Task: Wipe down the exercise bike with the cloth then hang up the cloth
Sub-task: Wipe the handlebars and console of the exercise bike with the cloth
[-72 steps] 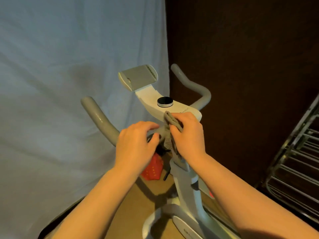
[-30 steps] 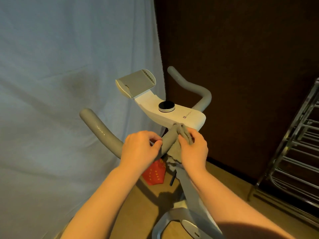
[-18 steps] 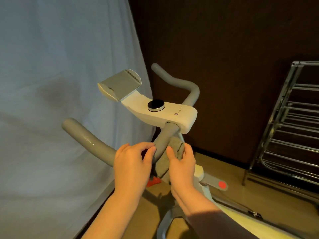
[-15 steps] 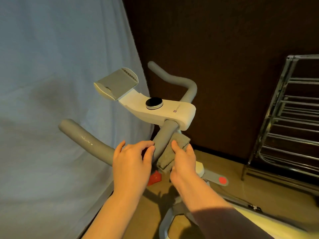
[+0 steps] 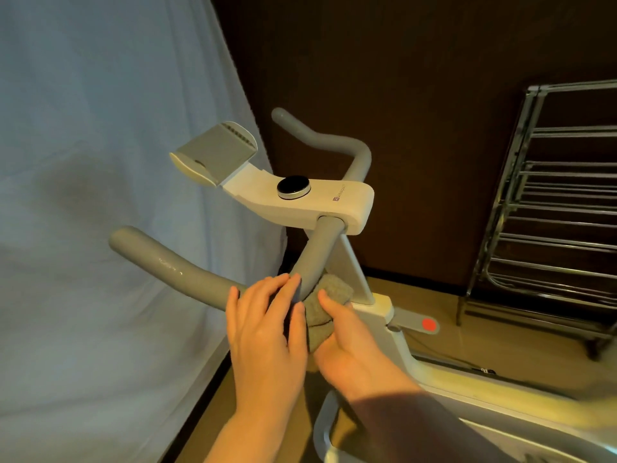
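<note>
One exercise bike (image 5: 334, 202), white frame, grey handlebar with two horns: near horn (image 5: 167, 265) pointing left, far horn (image 5: 327, 138) curving up behind the console. One black round knob (image 5: 293, 188) on the white console top, one grey tablet holder (image 5: 215, 153) tilted up at its front end. One red dot (image 5: 429, 324) on a grey lever by the stem.

One grey cloth (image 5: 322, 312), bunched, pressed against the underside of the handlebar bend, just beside the white stem. Right hand (image 5: 347, 345) grips it: thumb on top of the wad, palm and fingers cupped beneath. The cupped fingers are mostly hidden.

Left hand (image 5: 267, 332) lies on the handlebar bend with fingers straight, slightly spread, holding nothing; its thumb side touches the cloth.

One metal drying rack (image 5: 551, 228) at right, many horizontal bars, well apart from hands and cloth. Pale blue sheet (image 5: 100, 162) hangs at left, dark wall (image 5: 400, 78) behind the bike, tan floor (image 5: 500, 342).
</note>
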Demonstrator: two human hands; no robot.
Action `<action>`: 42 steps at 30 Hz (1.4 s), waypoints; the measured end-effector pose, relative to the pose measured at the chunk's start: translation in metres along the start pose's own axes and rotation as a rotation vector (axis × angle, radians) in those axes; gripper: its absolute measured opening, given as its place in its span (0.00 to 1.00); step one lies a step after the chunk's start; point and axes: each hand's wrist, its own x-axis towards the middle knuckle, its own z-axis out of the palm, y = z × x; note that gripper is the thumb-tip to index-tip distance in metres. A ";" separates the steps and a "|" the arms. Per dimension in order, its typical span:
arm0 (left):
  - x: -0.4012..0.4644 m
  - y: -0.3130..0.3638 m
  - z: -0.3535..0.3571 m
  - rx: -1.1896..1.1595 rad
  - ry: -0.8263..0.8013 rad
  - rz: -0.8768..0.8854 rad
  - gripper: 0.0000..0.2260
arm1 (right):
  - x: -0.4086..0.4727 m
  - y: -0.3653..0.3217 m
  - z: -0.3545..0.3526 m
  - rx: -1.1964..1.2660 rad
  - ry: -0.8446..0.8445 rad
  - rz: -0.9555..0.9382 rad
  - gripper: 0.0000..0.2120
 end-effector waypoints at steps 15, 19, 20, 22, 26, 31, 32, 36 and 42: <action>0.009 0.013 0.000 0.040 0.000 -0.095 0.12 | -0.001 -0.025 0.022 -0.084 0.051 0.009 0.13; 0.008 0.018 0.001 0.062 0.008 -0.110 0.12 | -0.014 -0.037 0.019 -0.181 0.010 -0.093 0.09; 0.011 0.019 0.001 0.062 0.016 -0.120 0.11 | -0.014 -0.042 0.021 -0.241 0.049 -0.149 0.09; 0.018 0.019 0.001 0.063 0.030 -0.116 0.07 | -0.014 -0.038 0.022 -0.439 0.137 -0.296 0.08; 0.031 0.016 0.001 0.086 0.034 -0.105 0.03 | -0.023 -0.023 0.014 -0.744 0.136 -0.562 0.09; 0.029 0.021 0.007 0.016 0.086 -0.172 0.06 | -0.023 -0.031 0.018 -0.818 0.162 -0.656 0.15; 0.030 0.022 0.007 0.006 0.092 -0.186 0.06 | -0.025 -0.028 0.014 -0.847 0.115 -0.647 0.12; 0.034 0.023 0.009 0.004 0.122 -0.247 0.06 | -0.019 -0.051 0.015 -0.904 0.153 -0.644 0.13; 0.033 0.023 0.010 0.009 0.139 -0.254 0.06 | -0.012 -0.060 0.038 -0.777 0.224 -0.665 0.10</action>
